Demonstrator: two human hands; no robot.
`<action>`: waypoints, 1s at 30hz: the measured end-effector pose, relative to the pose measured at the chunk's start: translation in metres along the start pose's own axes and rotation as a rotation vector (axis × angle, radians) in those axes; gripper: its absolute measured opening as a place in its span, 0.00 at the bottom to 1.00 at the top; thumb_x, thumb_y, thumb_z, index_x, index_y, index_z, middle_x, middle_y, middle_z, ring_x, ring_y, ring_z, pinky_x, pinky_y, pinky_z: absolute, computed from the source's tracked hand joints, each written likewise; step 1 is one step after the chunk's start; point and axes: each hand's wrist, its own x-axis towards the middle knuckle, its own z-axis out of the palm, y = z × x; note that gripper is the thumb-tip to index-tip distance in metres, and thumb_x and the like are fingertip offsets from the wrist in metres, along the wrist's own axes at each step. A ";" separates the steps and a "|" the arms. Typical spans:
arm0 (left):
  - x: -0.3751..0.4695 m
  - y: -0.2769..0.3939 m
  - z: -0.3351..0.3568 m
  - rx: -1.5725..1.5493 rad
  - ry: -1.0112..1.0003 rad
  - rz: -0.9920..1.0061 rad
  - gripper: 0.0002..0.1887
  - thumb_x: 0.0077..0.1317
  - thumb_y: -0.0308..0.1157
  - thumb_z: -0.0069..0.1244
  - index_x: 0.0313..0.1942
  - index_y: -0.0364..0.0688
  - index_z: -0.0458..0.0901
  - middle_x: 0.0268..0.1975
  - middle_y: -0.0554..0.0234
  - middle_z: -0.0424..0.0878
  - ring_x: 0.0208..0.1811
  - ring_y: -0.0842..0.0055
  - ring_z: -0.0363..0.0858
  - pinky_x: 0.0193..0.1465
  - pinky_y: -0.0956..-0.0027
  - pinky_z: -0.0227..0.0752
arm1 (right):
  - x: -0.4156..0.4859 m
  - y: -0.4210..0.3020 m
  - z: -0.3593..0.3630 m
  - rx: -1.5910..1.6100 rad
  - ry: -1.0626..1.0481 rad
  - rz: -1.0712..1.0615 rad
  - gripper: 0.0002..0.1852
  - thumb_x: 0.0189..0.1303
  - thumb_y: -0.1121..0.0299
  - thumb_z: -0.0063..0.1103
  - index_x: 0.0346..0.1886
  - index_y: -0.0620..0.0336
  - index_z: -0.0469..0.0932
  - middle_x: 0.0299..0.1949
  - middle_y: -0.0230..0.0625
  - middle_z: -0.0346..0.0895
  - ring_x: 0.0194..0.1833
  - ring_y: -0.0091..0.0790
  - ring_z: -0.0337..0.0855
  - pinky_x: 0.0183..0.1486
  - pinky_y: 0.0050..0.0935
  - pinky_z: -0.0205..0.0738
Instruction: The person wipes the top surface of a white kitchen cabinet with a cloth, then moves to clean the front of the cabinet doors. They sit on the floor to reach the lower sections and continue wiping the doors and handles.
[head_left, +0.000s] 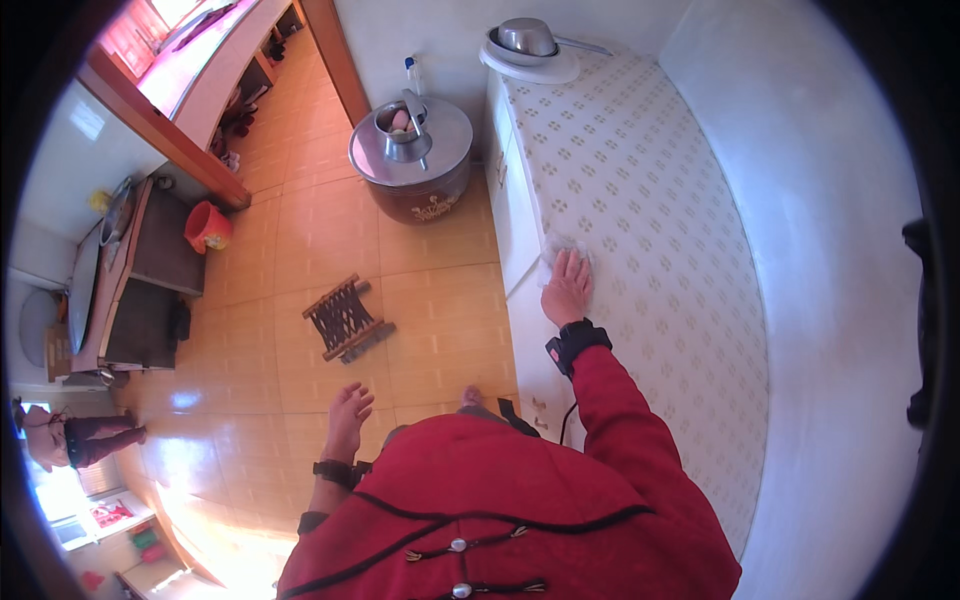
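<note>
My right hand (568, 287) lies palm down over a crumpled white, slightly see-through cloth (556, 247), pressed against the top of a long white cabinet (637, 195) near its front edge. The cabinet top carries a small repeated pattern. Part of the cloth is hidden under the palm and fingers. My left hand (351, 412) hangs in the air over the tiled floor, fingers a little apart, nothing in it. Both wrists wear black bands.
A folding stool (345, 319) stands on the floor. Beyond it, a round dark vat (420, 199) bears a metal pot (401, 131). Metal bowls (527, 37) rest at the cabinet's far end. A red bucket (208, 227) is by the doorway; another person (67, 439) stands at left.
</note>
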 end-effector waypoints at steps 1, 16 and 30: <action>0.004 0.007 0.003 0.002 0.010 -0.001 0.19 0.70 0.34 0.42 0.59 0.38 0.67 0.55 0.54 0.73 0.54 0.68 0.75 0.54 0.66 0.68 | 0.012 -0.003 0.001 -0.010 0.011 -0.003 0.36 0.57 0.69 0.45 0.71 0.58 0.50 0.73 0.42 0.44 0.72 0.54 0.43 0.70 0.51 0.40; 0.169 0.087 0.001 -0.294 -0.017 -0.044 0.12 0.71 0.33 0.41 0.52 0.43 0.71 0.45 0.63 0.80 0.44 0.75 0.80 0.41 0.74 0.75 | 0.146 -0.034 0.021 -0.115 0.049 0.015 0.36 0.56 0.68 0.49 0.70 0.53 0.53 0.72 0.39 0.48 0.71 0.53 0.47 0.69 0.50 0.46; 0.252 0.153 -0.005 -0.232 0.046 -0.131 0.15 0.70 0.34 0.43 0.55 0.43 0.70 0.51 0.63 0.77 0.46 0.76 0.78 0.47 0.72 0.70 | 0.283 -0.068 0.030 -0.117 -0.017 0.006 0.41 0.55 0.64 0.59 0.71 0.53 0.49 0.72 0.43 0.45 0.71 0.56 0.45 0.70 0.50 0.43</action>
